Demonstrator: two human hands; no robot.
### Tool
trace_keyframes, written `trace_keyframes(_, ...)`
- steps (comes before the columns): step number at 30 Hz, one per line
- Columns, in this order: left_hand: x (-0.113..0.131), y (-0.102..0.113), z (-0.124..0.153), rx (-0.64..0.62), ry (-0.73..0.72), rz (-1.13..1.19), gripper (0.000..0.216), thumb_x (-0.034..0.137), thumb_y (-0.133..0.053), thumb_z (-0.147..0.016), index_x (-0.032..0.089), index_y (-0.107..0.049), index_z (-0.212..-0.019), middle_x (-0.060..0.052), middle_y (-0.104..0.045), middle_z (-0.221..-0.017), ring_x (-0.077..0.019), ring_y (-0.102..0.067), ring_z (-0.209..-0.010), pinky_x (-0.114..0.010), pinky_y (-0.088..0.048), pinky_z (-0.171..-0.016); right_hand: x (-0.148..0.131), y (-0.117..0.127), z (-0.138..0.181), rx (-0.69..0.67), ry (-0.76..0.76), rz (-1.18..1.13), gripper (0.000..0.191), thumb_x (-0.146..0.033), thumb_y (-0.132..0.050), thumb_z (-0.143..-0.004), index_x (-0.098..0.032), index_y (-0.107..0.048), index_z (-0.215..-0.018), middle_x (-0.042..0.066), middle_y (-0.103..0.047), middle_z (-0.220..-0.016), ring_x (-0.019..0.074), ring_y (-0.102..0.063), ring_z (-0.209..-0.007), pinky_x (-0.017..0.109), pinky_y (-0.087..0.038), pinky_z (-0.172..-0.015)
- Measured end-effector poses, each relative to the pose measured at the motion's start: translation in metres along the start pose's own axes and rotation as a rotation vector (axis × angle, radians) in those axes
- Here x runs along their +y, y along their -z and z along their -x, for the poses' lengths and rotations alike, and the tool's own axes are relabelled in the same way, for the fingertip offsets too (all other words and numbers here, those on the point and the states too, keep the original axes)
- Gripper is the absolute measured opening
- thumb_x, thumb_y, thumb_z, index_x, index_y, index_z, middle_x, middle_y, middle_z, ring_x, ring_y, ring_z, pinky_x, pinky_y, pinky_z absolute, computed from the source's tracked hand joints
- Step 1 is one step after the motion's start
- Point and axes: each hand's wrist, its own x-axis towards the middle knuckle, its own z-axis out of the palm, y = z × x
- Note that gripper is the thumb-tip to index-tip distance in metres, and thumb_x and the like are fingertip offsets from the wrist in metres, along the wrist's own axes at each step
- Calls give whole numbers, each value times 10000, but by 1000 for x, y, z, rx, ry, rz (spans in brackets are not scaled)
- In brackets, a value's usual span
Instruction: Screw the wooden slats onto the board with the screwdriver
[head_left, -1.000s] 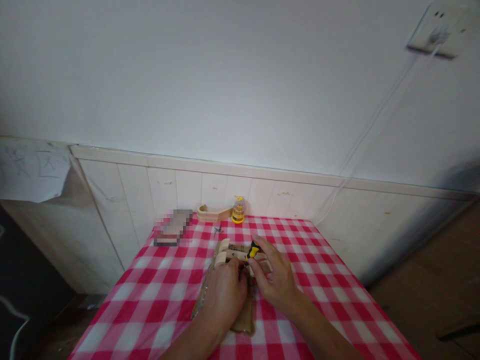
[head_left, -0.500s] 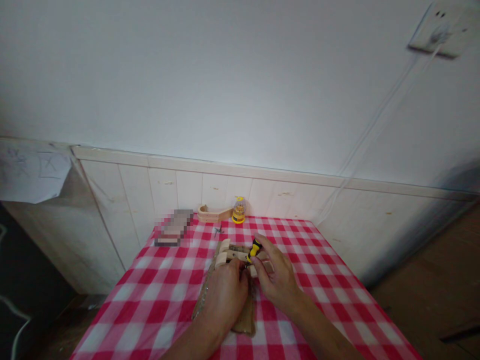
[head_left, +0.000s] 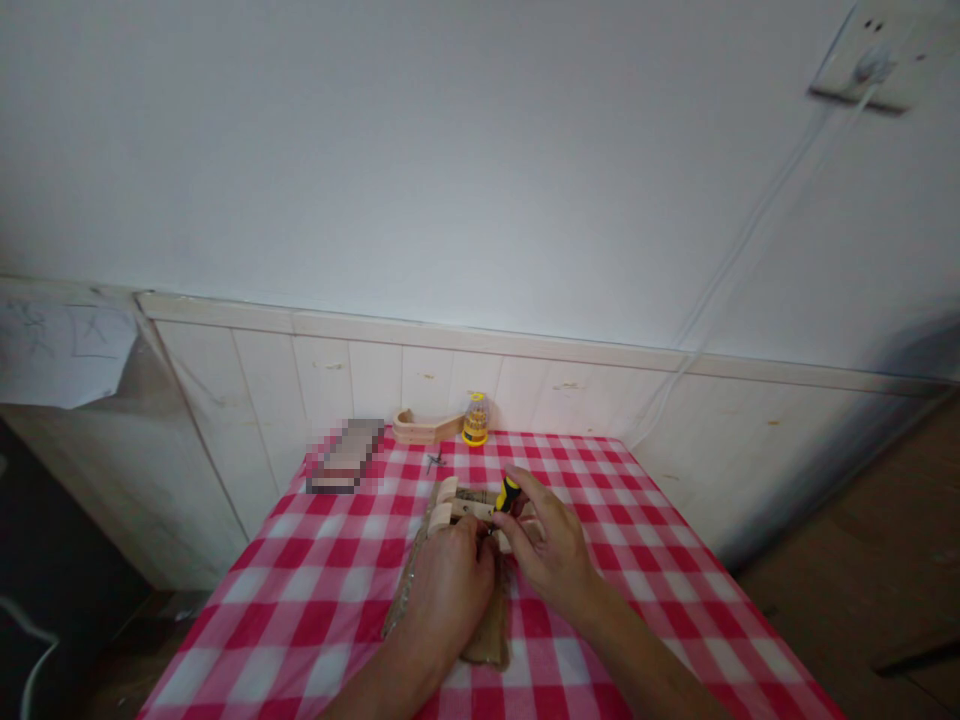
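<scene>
From where I stand, the person has both hands low over the desk (head_left: 300, 600), which is covered w/ a red-white checked cloth (head_left: 660, 620). The R hand (head_left: 553, 535) is grasping the screwdriver (head_left: 507, 494) by its yellow-black handle, w/ thumb on the near side and index finger near the top end. The tool stands tilted, top leaning to the R, lower end pointing down to the fingers of the L hand (head_left: 452, 575).

The L hand has its fingers bent and drawn together at the wood part (head_left: 474, 510); if they pinch the wood or smth. small at the tool's tip, I can't make out, the hand itself hides it. This wood part lies in the middle of the desk, on top of the cardboard (head_left: 489, 630), w/ two curved pale ends to the L and a bar w/ a dark spot. Its R portion is partly behind the R hand.

Further back are some small metal pcs (head_left: 436, 460), then, near the wall (head_left: 450, 180), a wood hook (head_left: 424, 429) and, just to its R, a yellow jar (head_left: 475, 423). A blurred-out item (head_left: 347, 457) lies at the far L corner. Up on the R is a socket (head_left: 862, 60) w/ a white cable (head_left: 757, 225) going down; on the L, a paper (head_left: 64, 350) w/ marks.
</scene>
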Motion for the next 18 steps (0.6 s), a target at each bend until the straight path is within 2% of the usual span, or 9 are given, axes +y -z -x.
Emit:
trace_keyframes(4, -1, -1, 0, 1, -6, 3, 225, 271, -496, -1039, 216, -712, -1011, -67, -786, -962, -225, -728, -863, -299, -398, -670, -5, 3, -1, -10, 72, 25, 633, -143, -564, -991, -268, -388, -1586, 129, -714, -1343, 263, -753, -1113, 406, -655, -942)
trace_keyframes(6, -2, -2, -1, -1, -11, 0, 217, 271, -501, -1038, 229, -714, -1030, -57, -786, -971, -222, -728, -879, -297, -399, -676, -6, 4, -1, -24, 86, 34, 639, -127, -532, -992, -255, -370, -1597, 138, -709, -1351, 265, -745, -1142, 407, -650, -951)
trace_keyframes(14, -2, -1, -2, -11, -10, -11, 221, 269, -503, -1034, 232, -719, -1000, -53, -790, -959, -217, -728, -864, -296, -382, -664, -2, 3, 1, -37, 27, 41, 604, -159, -547, -996, -285, -407, -1570, 95, -790, -1099, 242, -785, -849, 396, -673, -782)
trace_keyframes(18, -2, -1, -2, -12, -13, -3, 219, 256, -506, -1025, 237, -721, -986, -44, -791, -946, -215, -727, -849, -298, -374, -645, 0, 1, 1, -20, 13, 31, 602, -174, -572, -996, -307, -417, -1563, 75, -776, -1057, 236, -777, -831, 397, -675, -789)
